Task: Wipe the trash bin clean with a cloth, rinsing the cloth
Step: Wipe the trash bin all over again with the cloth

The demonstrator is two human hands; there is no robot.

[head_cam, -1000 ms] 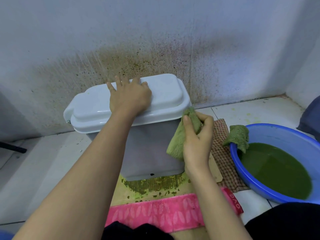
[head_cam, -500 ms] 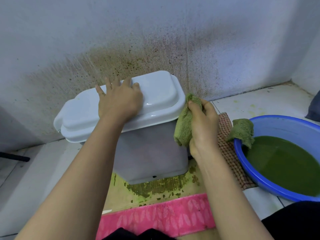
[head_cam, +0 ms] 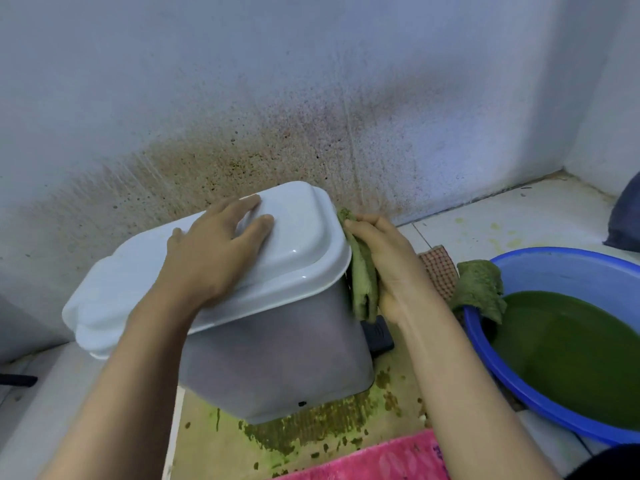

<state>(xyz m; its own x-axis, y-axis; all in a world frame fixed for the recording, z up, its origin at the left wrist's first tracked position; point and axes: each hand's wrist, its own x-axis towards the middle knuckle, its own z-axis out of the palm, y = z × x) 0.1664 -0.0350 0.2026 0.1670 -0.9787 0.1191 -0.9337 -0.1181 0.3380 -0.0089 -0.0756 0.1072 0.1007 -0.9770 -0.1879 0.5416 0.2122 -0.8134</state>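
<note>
Spattered wall (head_cam: 311, 98) behind, brown-green speckle densest just above the bin.

Left hand (head_cam: 214, 251): flat on the lid (head_cam: 304, 237), fingers spread, pressing down. Same job as a second ago, it is the anchor.

Right hand (head_cam: 388, 268): fingers lightly curled over the top of the cloth (head_cam: 362, 282), palm pressing it against the bin's right end just under the lid rim. A second ago it was at the lid's front right corner; now it is round on the end wall.

Bin (head_cam: 277, 358): at the board's (head_cam: 214, 441) back edge, near the wall foot. It has swung, right end now turned toward the camera, so the black pedal (head_cam: 379, 336) shows below the cloth. Green residue (head_cam: 311, 424) on the board along the bin's front base, more of it visible past the right corner than before.

Outward: checked rag (head_cam: 438, 268) beside the right hand, pink towel (head_cam: 391, 459) at the board's near edge. Basin (head_cam: 540, 268) on the floor right of the board, full of green water (head_cam: 571, 358), with a second cloth (head_cam: 481, 289) draped over its near-left rim, unmoved.

My read: front corner done, the wipe has moved on to the end face. The cloth looks well loaded with green, so a rinse seems due soon, though that water is already murky. Pedal recess and base edge look unwiped. Back face hidden, cannot tell.
</note>
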